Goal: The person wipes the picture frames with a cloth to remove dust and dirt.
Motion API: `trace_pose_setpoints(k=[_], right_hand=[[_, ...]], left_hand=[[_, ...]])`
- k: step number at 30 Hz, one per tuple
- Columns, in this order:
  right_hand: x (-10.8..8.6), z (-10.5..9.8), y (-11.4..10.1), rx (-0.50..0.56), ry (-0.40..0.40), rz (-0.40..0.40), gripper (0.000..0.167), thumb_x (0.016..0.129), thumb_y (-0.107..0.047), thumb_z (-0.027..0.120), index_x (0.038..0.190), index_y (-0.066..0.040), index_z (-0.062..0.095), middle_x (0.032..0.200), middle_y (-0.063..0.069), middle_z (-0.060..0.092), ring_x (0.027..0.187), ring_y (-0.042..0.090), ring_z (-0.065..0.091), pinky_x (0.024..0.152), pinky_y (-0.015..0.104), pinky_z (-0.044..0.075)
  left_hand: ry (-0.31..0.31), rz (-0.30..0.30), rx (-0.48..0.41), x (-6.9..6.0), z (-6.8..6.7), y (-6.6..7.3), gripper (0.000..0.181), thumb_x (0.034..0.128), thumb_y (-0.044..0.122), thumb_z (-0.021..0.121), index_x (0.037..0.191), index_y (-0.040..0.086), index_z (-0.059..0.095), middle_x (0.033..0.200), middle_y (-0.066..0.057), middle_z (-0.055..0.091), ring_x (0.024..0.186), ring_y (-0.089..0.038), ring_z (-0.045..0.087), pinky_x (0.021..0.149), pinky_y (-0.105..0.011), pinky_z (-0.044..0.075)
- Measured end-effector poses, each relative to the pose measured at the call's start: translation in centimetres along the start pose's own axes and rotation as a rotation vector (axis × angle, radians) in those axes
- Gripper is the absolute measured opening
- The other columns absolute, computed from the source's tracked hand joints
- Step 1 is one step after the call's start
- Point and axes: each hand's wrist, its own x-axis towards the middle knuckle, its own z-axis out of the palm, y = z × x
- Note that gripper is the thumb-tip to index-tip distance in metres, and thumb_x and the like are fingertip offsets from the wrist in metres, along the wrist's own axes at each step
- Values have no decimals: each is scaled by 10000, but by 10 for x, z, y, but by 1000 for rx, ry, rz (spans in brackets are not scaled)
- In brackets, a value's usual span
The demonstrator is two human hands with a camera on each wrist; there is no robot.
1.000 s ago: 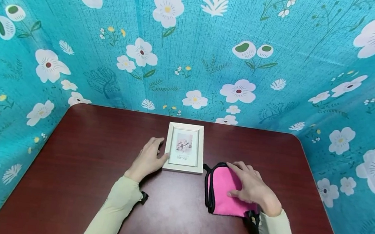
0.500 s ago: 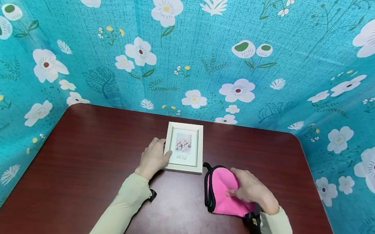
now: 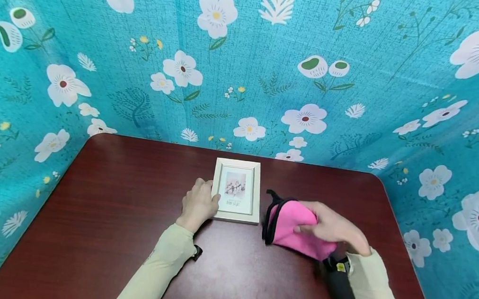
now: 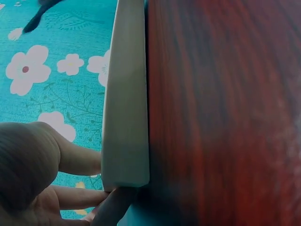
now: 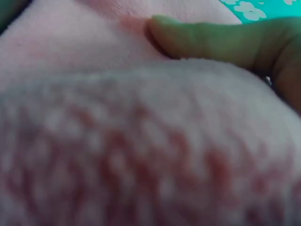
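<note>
A cream picture frame (image 3: 257,194) lies on the dark red table, with a small flower picture inside. My left hand (image 3: 198,203) grips its left side, thumb on the front border; in the left wrist view the thumb and fingers (image 4: 77,157) are at the frame's edge (image 4: 124,103). To the right, my right hand (image 3: 335,227) pinches a folded pink cloth with black trim (image 3: 290,223), bunched between thumb and fingers. The right wrist view shows the thumb (image 5: 207,44) pressed against the cloth (image 5: 117,132), which fills most of that view.
The dark red table (image 3: 133,187) has rounded back corners. Behind it and at both sides hangs a turquoise curtain (image 3: 241,35) with white flowers. A black strap (image 3: 339,281) runs along the right forearm.
My left hand has moved right onto the frame's side and taken hold of it. The pink cloth has been gathered up by my right hand and shifted toward the back of the table.
</note>
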Motion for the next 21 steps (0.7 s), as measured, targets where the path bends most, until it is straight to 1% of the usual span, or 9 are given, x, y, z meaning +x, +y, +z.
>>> trace_pose_setpoints(k=[2, 4, 7, 9, 11, 14, 16, 18, 21], right_hand=[[8, -9, -6, -31, 41, -38, 415, 930, -232, 851, 1316, -262, 700, 1115, -99, 725, 1031, 129, 654, 916, 322, 564], [18, -17, -13, -67, 89, -71, 409, 930, -173, 842, 1308, -238, 702, 1105, -95, 726, 1025, 129, 652, 919, 327, 564], [38, -29, -24, -105, 162, -111, 386, 908, -71, 834, 1260, -190, 729, 1040, -70, 736, 954, 147, 648, 866, 324, 561], [52, -36, -32, -125, 217, -119, 362, 885, -17, 826, 1207, -163, 750, 961, -43, 726, 874, 168, 615, 786, 320, 540], [68, -41, -40, -145, 279, -117, 279, 880, -6, 818, 1120, -132, 755, 873, -5, 693, 803, 193, 573, 717, 333, 494], [93, -44, -50, -184, 383, -134, 221, 885, -6, 782, 1078, -104, 738, 836, 48, 667, 773, 227, 542, 686, 371, 445], [110, -43, -56, -196, 442, -157, 195, 902, -23, 756, 1082, -89, 719, 871, 82, 688, 782, 249, 574, 699, 399, 461], [125, -40, -58, -200, 493, -179, 239, 913, -29, 732, 1143, -89, 715, 954, 102, 728, 818, 266, 610, 726, 423, 490], [146, -33, -59, -200, 544, -201, 290, 929, -25, 710, 1215, -73, 702, 1041, 144, 757, 842, 300, 663, 744, 464, 539]], left_hand=[[0, 1, 5, 0, 0, 0, 524, 1025, 315, 692, 1478, 61, 620, 1314, -163, 610, 1002, -471, 705, 820, -603, 582], [1, 3, 10, 0, 0, 0, 529, 1023, 311, 692, 1482, 59, 618, 1320, -166, 609, 1003, -482, 706, 825, -606, 583], [10, 3, 11, 0, -1, 0, 526, 1017, 303, 694, 1475, 55, 623, 1326, -167, 611, 1015, -487, 707, 838, -609, 584], [14, 2, 11, -1, -1, 0, 520, 1013, 299, 698, 1468, 56, 630, 1318, -168, 615, 1021, -487, 708, 843, -609, 583], [16, 0, 8, -1, -2, 0, 513, 1011, 298, 700, 1459, 57, 635, 1308, -166, 618, 1020, -482, 708, 841, -609, 582], [14, -5, 7, -2, -3, -1, 506, 1007, 299, 705, 1451, 63, 640, 1298, -160, 620, 1015, -478, 707, 840, -610, 580], [12, -9, 4, -2, -3, -1, 505, 1005, 300, 710, 1448, 68, 643, 1298, -156, 622, 1015, -476, 706, 841, -613, 578], [9, -17, -1, -1, -3, 0, 510, 1004, 308, 714, 1451, 75, 641, 1306, -152, 622, 1028, -475, 704, 852, -616, 575], [-9, -31, -15, 0, -1, 0, 521, 1006, 327, 713, 1462, 88, 632, 1320, -149, 621, 1054, -471, 699, 872, -619, 567]])
